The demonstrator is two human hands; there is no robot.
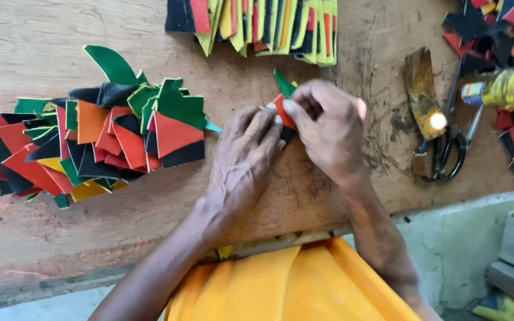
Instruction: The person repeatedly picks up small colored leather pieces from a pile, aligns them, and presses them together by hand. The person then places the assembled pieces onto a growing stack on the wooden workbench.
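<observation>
Here both hands meet over the middle of a worn wooden table (43, 238). The left hand (245, 151) lies knuckles up, its fingertips pinched on the near-left edge of a small patchwork piece (284, 98) of red, green and black material. The right hand (328, 128) is curled closed on the same piece from the right, thumb and forefinger pressing its red part. A green point of the piece sticks out toward the far side, just above the fingers; the rest is hidden under the hands.

To the left, a loose pile of cut pieces (108, 142) in red, black, green, orange and yellow spreads over the table, its right edge near the left hand but apart from it. At the far edge sits a neat stack of strips (257, 27) in similar colours. To the right lie black-handled scissors (447, 148), beside a rusty metal tool (423, 92), with a bottle (501, 89) and more scraps (507, 30) in the far right corner. Orange cloth (281, 285) covers the person's lap at the near edge.
</observation>
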